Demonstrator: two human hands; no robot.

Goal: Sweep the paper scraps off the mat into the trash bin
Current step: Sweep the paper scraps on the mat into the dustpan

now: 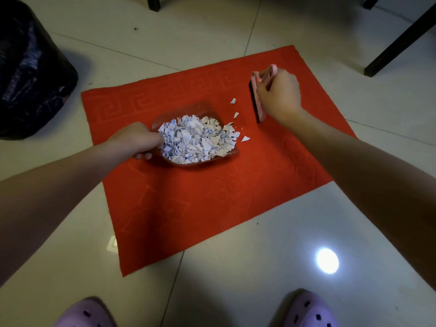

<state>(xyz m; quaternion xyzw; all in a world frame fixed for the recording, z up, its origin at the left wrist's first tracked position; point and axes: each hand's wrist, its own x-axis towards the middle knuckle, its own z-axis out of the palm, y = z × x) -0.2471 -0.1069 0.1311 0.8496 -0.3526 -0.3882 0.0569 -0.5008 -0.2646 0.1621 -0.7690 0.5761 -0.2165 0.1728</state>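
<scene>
A red mat [212, 197] lies on the tiled floor. On it rests a clear reddish dustpan [205, 109] heaped with white paper scraps [195, 140]. My left hand [139, 140] grips the dustpan's handle at its left end. A few loose scraps [236, 114] lie on the mat just right of the pan's mouth. My right hand [278, 95] holds a pink hand brush [257, 100] with dark bristles, upright on the mat to the right of those scraps. The trash bin [28, 72], lined with a black bag, stands at the far left on the floor.
Dark furniture legs [401, 41] stand at the back right and another leg [153, 3] at the top middle. My two purple clogs [309, 310] are at the bottom edge. A bright light reflection [328, 260] shines on the tiles.
</scene>
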